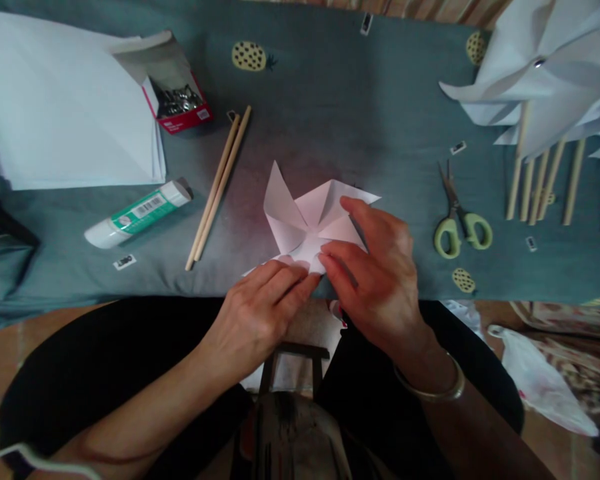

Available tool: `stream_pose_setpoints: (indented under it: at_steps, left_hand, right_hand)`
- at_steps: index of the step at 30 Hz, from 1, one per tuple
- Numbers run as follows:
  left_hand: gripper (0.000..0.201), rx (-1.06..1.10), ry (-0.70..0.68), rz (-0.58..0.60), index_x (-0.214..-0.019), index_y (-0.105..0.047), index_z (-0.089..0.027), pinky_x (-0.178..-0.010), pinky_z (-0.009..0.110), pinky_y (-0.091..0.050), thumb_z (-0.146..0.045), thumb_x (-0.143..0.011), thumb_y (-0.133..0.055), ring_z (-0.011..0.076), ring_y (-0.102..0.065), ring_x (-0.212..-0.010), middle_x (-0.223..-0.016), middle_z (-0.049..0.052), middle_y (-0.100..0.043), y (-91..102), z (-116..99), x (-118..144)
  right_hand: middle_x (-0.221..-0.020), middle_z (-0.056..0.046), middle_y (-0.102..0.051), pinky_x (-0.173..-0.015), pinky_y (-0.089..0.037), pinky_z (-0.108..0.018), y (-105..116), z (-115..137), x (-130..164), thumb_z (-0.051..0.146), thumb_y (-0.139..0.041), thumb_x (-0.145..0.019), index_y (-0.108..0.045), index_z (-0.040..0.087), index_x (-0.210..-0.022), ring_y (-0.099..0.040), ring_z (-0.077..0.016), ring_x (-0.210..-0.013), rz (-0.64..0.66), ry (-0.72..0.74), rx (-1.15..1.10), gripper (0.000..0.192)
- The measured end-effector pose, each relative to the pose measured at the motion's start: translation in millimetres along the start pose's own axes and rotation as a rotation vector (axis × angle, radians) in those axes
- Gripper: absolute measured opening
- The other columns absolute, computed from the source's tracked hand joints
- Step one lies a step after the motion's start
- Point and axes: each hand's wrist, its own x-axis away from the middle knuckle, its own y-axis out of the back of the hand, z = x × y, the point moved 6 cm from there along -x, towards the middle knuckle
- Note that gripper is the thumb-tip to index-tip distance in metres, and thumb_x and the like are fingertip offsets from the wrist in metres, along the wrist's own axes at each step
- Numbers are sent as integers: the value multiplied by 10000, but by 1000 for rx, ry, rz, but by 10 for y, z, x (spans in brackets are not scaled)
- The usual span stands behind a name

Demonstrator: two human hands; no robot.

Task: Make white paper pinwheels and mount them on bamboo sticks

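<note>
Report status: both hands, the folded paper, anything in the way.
Left hand and right hand both on the folded paper. Pinwheel-shaped, flaps raised. Wooden sticks to its left, scissors to its right, none touching it.

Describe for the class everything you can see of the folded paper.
The folded paper looks thin and white, tinged pink. Pointed flaps spread around its middle; one points to the far side, another right. It sits by the near edge of the cloth. The left hand partly covers its near left; fingers of the right hand touch its right side and near edge.
</note>
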Motion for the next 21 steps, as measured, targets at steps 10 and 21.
stream_pose_setpoints:
  at_steps: [10,21]
  left_hand:
    - [267,38,43,12,-1174,-598,-65,-879,370,-596,-90,-915,-538,218,-645,-999,-1061,138,-687,14,28,-17]
    - [247,64,119,3,-1167,-602,-149,-797,321,-607,-137,-933,-522,197,-665,-957,-1038,112,-670,-23,80,-1]
  right_hand:
    - [-1315,-119,-600,-910,-528,-464,-1,-9,-8,191,-616,-888,-619,227,-961,-583,-297,-1162,46,-10,8,81]
    - [-1316,-140,-607,-940,-499,-469,-10,57,43,145,-591,-881,-672,194,-892,-568,-291,-1151,86,24,-19,96]
